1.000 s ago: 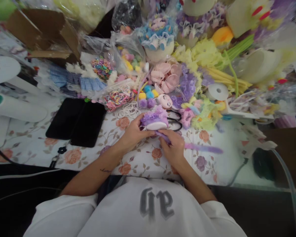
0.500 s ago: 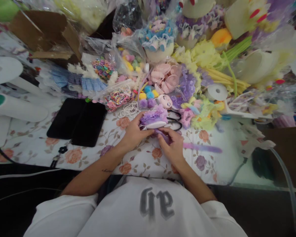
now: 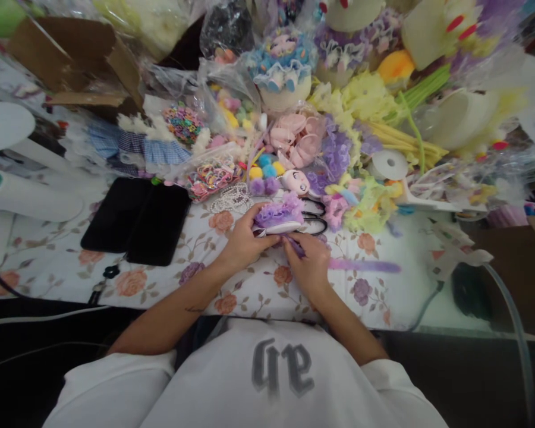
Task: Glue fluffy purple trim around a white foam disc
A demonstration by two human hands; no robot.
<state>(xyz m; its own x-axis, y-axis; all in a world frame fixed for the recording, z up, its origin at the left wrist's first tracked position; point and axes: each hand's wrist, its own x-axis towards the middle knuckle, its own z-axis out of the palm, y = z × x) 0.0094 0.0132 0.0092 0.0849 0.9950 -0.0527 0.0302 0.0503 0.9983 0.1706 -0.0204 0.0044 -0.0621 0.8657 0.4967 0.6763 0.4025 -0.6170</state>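
We see left hand (image 3: 244, 241) pinching purple frill (image 3: 279, 209), right hand (image 3: 309, 261) pinching fuzzy strip (image 3: 366, 266) that sticks out rightward; doll head (image 3: 295, 182) just beyond both.

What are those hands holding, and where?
The left hand holds the purple ruffled piece by its left side; the right hand pinches the fuzzy strip by its left part.

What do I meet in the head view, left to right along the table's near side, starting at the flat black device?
Flat black device, left hand, right hand, free end of the fuzzy purple strip, whitish item with a reddish mark, clear tube. Left out: the purple ruffled piece, overlapping the left hand.
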